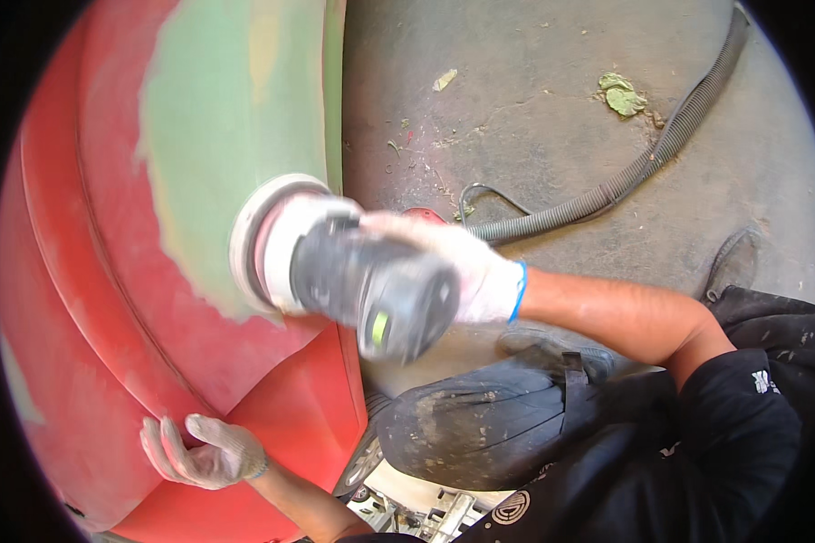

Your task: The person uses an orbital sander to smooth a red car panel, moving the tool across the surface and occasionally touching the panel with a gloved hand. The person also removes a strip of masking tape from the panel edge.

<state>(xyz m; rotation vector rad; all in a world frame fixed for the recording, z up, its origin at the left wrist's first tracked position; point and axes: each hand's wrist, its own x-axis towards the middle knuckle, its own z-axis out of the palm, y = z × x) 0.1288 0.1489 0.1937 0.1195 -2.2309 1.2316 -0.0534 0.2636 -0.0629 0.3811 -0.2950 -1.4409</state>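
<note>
My right hand (480, 262), in a pale work glove with a blue cuff, grips a random orbital sander (326, 267) with a dark grey body and a white collar. The sander's round pad (249, 240) is tilted against the greenish filler patch (213, 118) on a red car body panel (118, 299); motion blurs the tool. At the lower left, my left hand (208, 452) wears a similar glove. Its fingers are spread and slightly curled beside the panel's red surface, with nothing in them. Whether the fingertips touch the panel, I cannot tell.
A ribbed grey hose (607, 195) runs from behind my right hand across the concrete floor (516, 109). A crumpled green scrap (620, 95) lies near it. My bent knee (471, 425) is close below the sander, and a wheel (364, 457) shows beside the panel's lower edge.
</note>
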